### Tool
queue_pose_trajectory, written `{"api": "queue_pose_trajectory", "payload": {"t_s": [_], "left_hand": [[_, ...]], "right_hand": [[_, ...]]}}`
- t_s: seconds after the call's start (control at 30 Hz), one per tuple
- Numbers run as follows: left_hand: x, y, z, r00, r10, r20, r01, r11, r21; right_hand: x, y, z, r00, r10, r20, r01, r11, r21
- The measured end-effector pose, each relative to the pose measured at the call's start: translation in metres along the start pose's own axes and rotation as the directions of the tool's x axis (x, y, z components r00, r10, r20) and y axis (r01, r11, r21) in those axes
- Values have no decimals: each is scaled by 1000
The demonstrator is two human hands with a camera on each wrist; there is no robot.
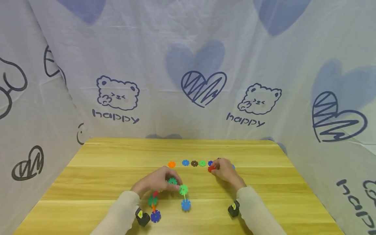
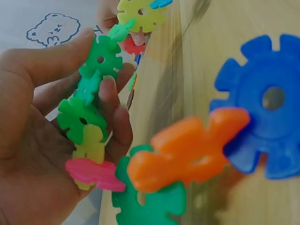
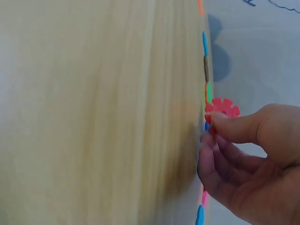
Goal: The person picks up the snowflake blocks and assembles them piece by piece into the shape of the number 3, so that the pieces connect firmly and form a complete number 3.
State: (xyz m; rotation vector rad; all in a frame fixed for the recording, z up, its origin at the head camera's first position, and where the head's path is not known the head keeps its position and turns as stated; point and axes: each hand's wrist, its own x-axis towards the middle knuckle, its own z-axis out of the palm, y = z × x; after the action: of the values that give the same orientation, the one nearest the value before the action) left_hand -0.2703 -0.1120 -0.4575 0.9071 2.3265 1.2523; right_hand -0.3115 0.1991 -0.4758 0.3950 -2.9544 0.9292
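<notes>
My left hand [image 1: 161,180] holds a linked chain of plastic snowflake discs, its fingers curled round the green discs [image 2: 101,54]. From one side of the hand the chain runs through a pink disc [image 2: 91,173] and an orange disc [image 2: 180,145] to a dark blue disc [image 1: 155,216]. On the other side hang a light green disc [image 1: 183,189], a yellow one seen edge-on, and a blue disc [image 1: 186,205]. Farther back, my right hand [image 1: 225,170] pinches a red snowflake disc [image 3: 224,107] between thumb and fingers, close to the loose discs. It partly hides some of them.
Across the wooden table [image 1: 102,182] lies a row of loose discs: orange [image 1: 171,164], blue [image 1: 185,162], brown [image 1: 194,163], green [image 1: 202,163], and more around the right hand. A patterned cloth [image 1: 164,120] hangs behind the table and at both sides.
</notes>
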Motion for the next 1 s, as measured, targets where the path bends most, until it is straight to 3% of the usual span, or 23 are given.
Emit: {"api": "queue_pose_trajectory", "payload": {"t_s": [0.2, 0.5, 0.7, 1.0], "left_hand": [[1, -1, 1, 999, 51, 13, -51, 999, -15], [2, 2, 4, 1000, 17, 20, -17, 1000, 20], [3, 3, 6, 1000, 16, 0, -16, 999, 36], [4, 4, 6, 1000, 27, -8, -26, 998, 54]], "right_hand": [[-7, -13, -2, 985, -123, 118, 105, 983, 152], [-13, -37, -3, 941, -259, 217, 195, 941, 278], [-17, -46, -3, 900, -351, 257, 272, 915, 299], [-18, -55, 1, 872, -395, 287, 312, 903, 296]]}}
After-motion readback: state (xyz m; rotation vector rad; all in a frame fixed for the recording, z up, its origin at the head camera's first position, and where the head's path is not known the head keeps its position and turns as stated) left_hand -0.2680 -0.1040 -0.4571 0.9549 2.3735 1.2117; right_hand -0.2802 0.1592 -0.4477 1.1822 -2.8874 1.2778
